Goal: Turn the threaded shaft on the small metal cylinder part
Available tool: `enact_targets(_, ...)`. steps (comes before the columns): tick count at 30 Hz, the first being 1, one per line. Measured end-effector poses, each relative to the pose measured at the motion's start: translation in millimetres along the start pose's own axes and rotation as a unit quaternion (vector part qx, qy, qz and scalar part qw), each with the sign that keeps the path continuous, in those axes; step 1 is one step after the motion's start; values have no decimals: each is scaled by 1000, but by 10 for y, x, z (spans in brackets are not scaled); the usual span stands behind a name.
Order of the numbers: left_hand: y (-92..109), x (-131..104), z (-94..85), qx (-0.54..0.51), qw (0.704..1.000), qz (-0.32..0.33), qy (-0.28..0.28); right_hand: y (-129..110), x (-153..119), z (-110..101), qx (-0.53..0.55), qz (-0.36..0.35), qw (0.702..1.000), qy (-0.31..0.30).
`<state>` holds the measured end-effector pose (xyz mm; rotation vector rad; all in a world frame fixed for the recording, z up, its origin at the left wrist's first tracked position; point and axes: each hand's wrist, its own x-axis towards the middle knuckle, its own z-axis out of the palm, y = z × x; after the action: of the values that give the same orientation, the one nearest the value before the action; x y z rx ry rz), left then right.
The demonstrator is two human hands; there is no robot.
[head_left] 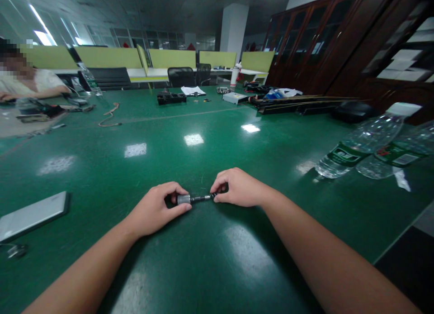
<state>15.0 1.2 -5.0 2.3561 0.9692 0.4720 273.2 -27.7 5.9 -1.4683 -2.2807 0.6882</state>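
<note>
Left hand: the left hand (183, 200) is nearly closed, its thumb and fingers gripping a silver metal cylinder (184, 199) from either side.
Right hand: the right hand (214, 195) is closed to a fingertip pinch on a small black spiral piece (213, 195), mostly hidden by the fingers.
Metal cylinder: in the left hand, lying sideways, with a thin shaft (200, 198) that runs toward the right hand, dark near the cylinder and brighter at its far end.
Spiral piece: at the bright end of the shaft, between the right thumb and fingers; whether it is seated on the shaft is too small to tell.
Green desk: the glossy desk (162, 259) spreads under and around both hands.
Grey slab: a flat rectangular grey slab (34, 214) lies well to the left of the left hand, a small clear object (16, 250) just on its near side.
Water bottles: two clear plastic bottles with green labels, the front bottle (359, 146) and the rear bottle (396, 155), are well to the right of the right hand.
Cord: a beige cord (109, 116) lies beyond the left hand, curved.
Far side: a black tray-like part (171, 97), white papers (193, 91) and long dark strips (298, 104) lie well beyond the hands.
Person: a seated person (30, 83) is far beyond the left hand, to its left.
</note>
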Motion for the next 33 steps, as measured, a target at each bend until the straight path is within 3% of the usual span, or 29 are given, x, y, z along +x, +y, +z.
enact_targets(13,-20,8,26,3,1000,3,2,-104,57,254,96,-26,995,13)
enact_targets(33,7,34,34,0,1000,22,-13,-183,96,335,6,-95,994,45)
